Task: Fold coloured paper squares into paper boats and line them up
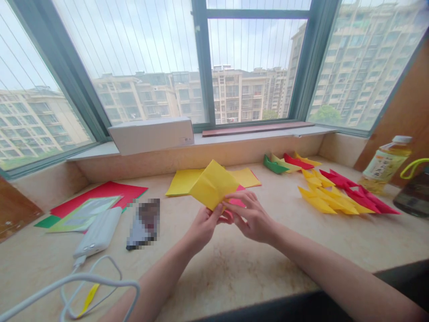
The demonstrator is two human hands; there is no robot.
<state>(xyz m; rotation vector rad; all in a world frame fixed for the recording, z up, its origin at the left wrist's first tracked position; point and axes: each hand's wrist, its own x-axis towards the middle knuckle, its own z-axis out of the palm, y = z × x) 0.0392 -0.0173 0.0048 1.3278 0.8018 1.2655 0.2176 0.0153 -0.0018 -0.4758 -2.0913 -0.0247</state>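
A square of yellow paper (215,183) with crease lines is held up over the counter, turned so one corner points away from me. My left hand (205,223) pinches its near left edge between thumb and fingers. On the near right edge, my right hand (250,213) presses the paper with its fingertips. Behind the held square lie yellow sheets (182,181), partly hidden by it. A bit of pink-red paper (238,203) shows between the square and my right hand; whether it is held or lies on the counter I cannot tell.
Folded yellow paper pieces (331,200), red ones (372,199) and small paper boats (275,165) stand at right, near a drink bottle (385,163). Left are red sheets (110,197), a white power bank (98,232) with a cable (100,279), and a blurred-out object (144,223). A white box (152,136) sits on the sill.
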